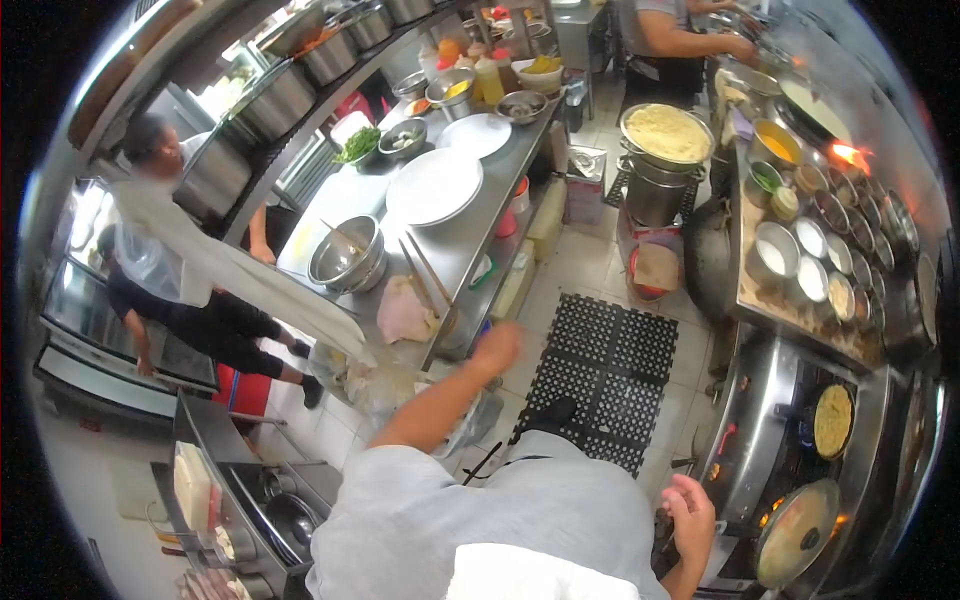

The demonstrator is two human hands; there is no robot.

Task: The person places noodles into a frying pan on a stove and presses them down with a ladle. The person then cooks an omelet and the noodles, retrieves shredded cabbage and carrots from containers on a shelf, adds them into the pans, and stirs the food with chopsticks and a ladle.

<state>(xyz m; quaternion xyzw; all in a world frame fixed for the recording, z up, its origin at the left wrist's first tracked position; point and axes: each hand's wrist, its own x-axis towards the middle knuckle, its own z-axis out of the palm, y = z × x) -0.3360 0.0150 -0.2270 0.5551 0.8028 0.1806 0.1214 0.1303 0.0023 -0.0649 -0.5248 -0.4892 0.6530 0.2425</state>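
Observation:
My left hand [497, 350] is over the floor beside the prep counter's front edge, its fingers curled in and nothing showing in them. Nearest to it on the counter [440, 270] are a pair of long wooden sticks [425, 275] and a pinkish cloth [405, 310]. By the stove's front edge is my right hand [690, 510], empty, fingers loosely bent and apart. To its right, a lidded pan [797, 533] sits over a flame. Farther along, a frying pan [833, 422] holds a flat yellow food.
A metal bowl [347, 255] and white plates [435, 187] stand on the counter. Black mats [600, 380] cover the aisle floor. A tall pot [655, 195] stands at its far end. Seasoning pots [775, 250] line the right. One person [190, 300] is at left, another [665, 35] at the back.

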